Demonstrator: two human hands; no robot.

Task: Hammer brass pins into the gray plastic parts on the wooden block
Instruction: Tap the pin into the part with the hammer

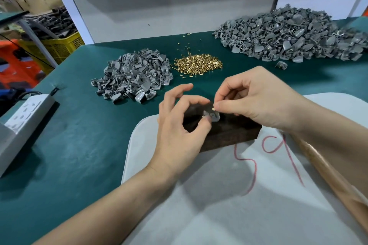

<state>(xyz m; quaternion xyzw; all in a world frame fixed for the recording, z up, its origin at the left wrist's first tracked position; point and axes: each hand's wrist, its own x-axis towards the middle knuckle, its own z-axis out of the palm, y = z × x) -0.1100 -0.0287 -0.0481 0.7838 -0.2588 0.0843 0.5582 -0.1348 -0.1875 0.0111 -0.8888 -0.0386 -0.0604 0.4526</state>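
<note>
A dark wooden block lies on a white sheet near me. One gray plastic part sits on top of it. My left hand steadies that part with thumb and forefinger. My right hand pinches a small brass pin just above the part, its tip close to the part's hole. A heap of loose brass pins lies further back on the green table. No hammer head is in view; a tan wooden handle rests under my right forearm.
A small heap of gray parts lies left of the pins and a large heap at the back right. A white power strip sits at the left edge. The white sheet bears red marks. Yellow crates stand beyond the table.
</note>
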